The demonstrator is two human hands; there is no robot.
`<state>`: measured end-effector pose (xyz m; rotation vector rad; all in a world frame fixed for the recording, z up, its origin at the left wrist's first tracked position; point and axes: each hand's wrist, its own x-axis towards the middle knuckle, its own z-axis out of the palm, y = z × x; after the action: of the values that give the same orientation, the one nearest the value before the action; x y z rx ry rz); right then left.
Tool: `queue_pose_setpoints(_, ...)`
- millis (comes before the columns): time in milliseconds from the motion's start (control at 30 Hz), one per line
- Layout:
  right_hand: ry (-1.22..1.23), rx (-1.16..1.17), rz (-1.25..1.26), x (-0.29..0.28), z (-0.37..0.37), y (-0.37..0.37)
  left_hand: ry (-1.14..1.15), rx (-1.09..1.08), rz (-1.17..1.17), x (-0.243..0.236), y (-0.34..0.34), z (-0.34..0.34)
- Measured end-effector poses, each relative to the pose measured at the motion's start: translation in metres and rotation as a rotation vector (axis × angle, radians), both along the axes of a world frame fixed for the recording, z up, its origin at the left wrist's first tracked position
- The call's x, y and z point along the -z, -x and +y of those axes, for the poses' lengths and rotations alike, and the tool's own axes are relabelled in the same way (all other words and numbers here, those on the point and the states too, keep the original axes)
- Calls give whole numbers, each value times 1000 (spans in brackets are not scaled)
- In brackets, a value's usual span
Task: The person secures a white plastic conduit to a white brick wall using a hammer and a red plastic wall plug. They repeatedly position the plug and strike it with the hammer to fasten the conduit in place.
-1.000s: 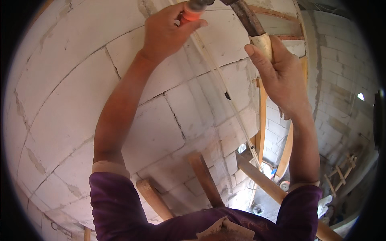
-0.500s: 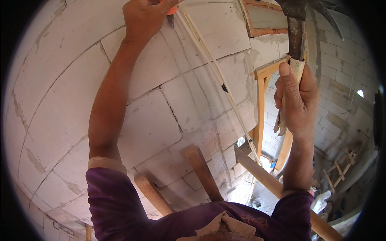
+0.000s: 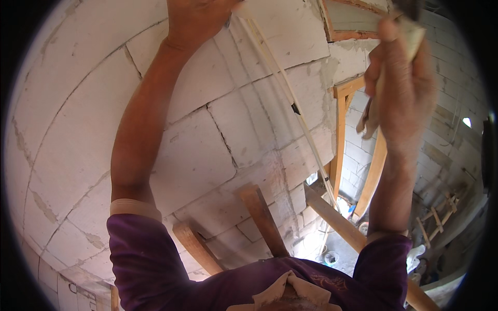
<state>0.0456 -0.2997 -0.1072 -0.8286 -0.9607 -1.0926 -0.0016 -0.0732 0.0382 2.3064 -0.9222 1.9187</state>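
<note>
High against the block wall (image 3: 197, 140), my left hand (image 3: 197, 23) is closed at the upper edge of the view around a chisel (image 3: 227, 23). Only a bit of dark metal shows below the fingers; the orange part seen earlier is hidden or out of view. My right hand (image 3: 400, 98), blurred by motion, grips a claw hammer (image 3: 413, 39) by its pale wrapped handle, right of the left hand. The hammer's dark head is mostly cut off by the top edge. Thin pale conduits (image 3: 282, 72) run down the wall between the hands, bound with black tape.
Wooden beams (image 3: 262, 220) jut out below me, and another timber (image 3: 337, 220) slants to the lower right. A wooden door frame (image 3: 340, 132) stands beyond the wall's edge, beneath a framed opening (image 3: 358, 20). A bucket (image 3: 331, 258) sits on the floor far below.
My right hand has risen and shifted right with the hammer, carrying its head mostly out of view. My left hand has moved slightly right and up, still closed.
</note>
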Motion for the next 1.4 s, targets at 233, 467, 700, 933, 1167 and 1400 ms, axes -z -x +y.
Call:
queue_pose_setpoints(233, 348, 239, 25, -21, 22, -26, -78, 44, -46, 0, -10, 7)
queue_pose_setpoints(467, -51, -62, -229, -14, 24, -5, -103, 25, -53, 2, -11, 8)
queue_pose_setpoints(700, 119, -153, -144, -23, 17, -26, -19, -83, -3, 7, -2, -2)
queue_pose_setpoints(933, 345, 182, 189, -15, 2, -4, 304, 47, 107, -25, -8, 10)
queue_pose_setpoints(1167, 115, -94, 223, 24, -19, 4, 407, 263, 39, -49, 17, 15)
queue_pose_setpoints(1400, 182, -14, 164, 41, -18, -6, 198, 130, 81, -21, 10, 15)
